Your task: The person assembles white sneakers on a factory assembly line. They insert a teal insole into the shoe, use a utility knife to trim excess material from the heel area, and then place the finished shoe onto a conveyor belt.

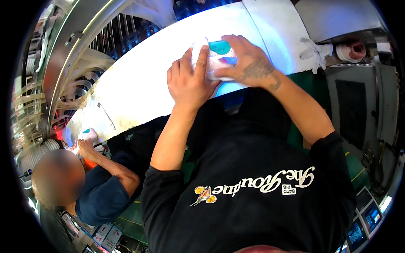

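A white shoe (214, 64) with a teal insole (219, 47) is held over the far middle of the white worktable. My left hand (187, 80) grips its left side, the fingers stretched along the white upper. From the right, my right hand (249, 63) closes around the other side, with the thumb at the near edge and the fingers at the far edge. A small pinkish-red mark shows on the shoe beside my right hand. The underside of the shoe is hidden.
The curved white worktable (147, 71) is lit by blue light. A thin dark tool (106, 116) lies on its left part. White gloves (314, 54) and a roll (351, 51) are at the right. A co-worker (101, 185) at lower left handles another white shoe (87, 135).
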Demonstrator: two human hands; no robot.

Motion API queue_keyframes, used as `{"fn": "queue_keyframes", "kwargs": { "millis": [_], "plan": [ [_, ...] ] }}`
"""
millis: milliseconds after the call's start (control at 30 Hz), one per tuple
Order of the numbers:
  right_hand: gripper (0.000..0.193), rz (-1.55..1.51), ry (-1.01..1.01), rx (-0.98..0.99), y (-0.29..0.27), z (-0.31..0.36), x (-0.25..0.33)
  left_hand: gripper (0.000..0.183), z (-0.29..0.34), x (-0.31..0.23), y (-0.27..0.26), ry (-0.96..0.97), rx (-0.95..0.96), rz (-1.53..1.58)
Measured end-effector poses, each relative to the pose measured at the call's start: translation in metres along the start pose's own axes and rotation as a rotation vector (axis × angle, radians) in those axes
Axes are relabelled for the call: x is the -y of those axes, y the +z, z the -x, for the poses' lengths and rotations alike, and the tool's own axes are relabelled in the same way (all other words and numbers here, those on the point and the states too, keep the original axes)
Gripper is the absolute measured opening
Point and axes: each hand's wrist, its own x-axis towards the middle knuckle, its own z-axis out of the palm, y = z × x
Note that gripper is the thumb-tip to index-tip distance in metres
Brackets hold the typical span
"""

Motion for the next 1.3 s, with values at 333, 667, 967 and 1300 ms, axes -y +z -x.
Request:
{"fn": "queue_keyframes", "kwargs": {
  "millis": [333,667,967,1300],
  "plan": [
    [0.041,-1.652,0.061,-0.212,-0.007,-0.022,0.000,0.093,-0.006,-0.023,-0.016,-0.004,0.140,0.018],
    [0.036,-0.694,0.396,0.044,-0.062,-0.035,-0.059,0.078,0.015,-0.023,0.026,0.131,-0.164,0.059],
    [0.039,-1.832,0.001,-0.079,-0.006,-0.023,-0.054,0.090,-0.008,-0.035,0.011,0.093,-0.007,-0.007],
    [0.040,-1.845,0.101,0.019,-0.004,-0.027,-0.045,0.099,-0.006,-0.031,0.018,0.118,-0.019,-0.016]
  ]
}}
